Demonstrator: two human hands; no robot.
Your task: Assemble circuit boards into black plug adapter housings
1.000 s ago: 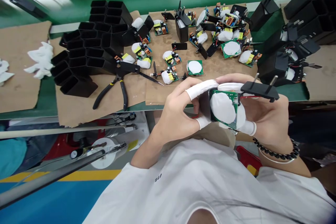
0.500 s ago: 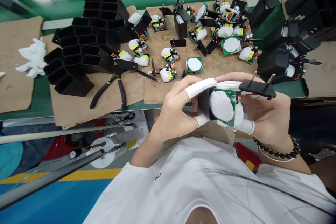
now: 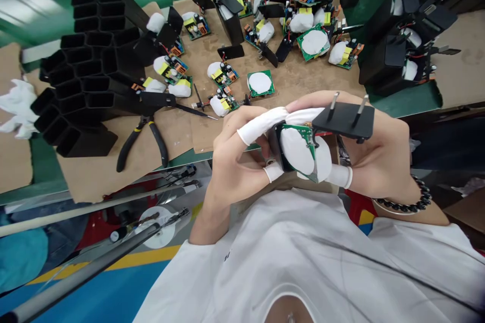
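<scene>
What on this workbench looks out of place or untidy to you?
The loose circuit boards lie scattered at all angles on the cardboard sheet, unlike the neatly stacked black housings. The pliers lie open near the bench edge. Both hands, left hand and right hand, hold one board with a plug cap.

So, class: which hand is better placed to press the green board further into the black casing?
Probably the right hand: its fingers lie behind the green board and plug plate, while the left hand grips the black casing.

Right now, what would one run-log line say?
left hand: grips black case | right hand: holds board, plug cap above | pliers lie on cardboard
</scene>
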